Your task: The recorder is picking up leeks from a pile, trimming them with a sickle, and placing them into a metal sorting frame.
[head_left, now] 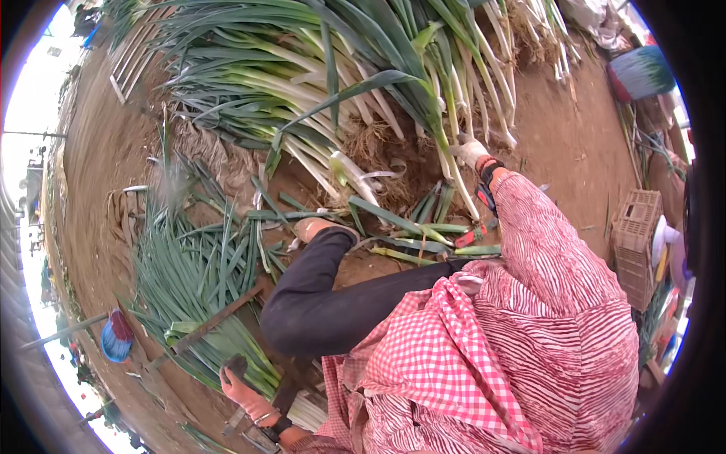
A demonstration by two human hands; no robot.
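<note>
My right hand, in a pale glove, is at the white lower end of a leek, its fingers closed around the stalk. Beside it spreads a big heap of leeks, with long green leaves and white, rooted ends. My left hand, in an orange-pink glove, is at the lower left by a bundle of green leek leaves. A dark grey patch shows at its fingertips; whether that is a held thing or part of the glove I cannot tell.
More leeks lie at the left, crossed by a wooden bar. Cut leaf pieces and a small red thing lie by my leg. A brown plastic crate stands at the right, with a blue-and-red container beyond.
</note>
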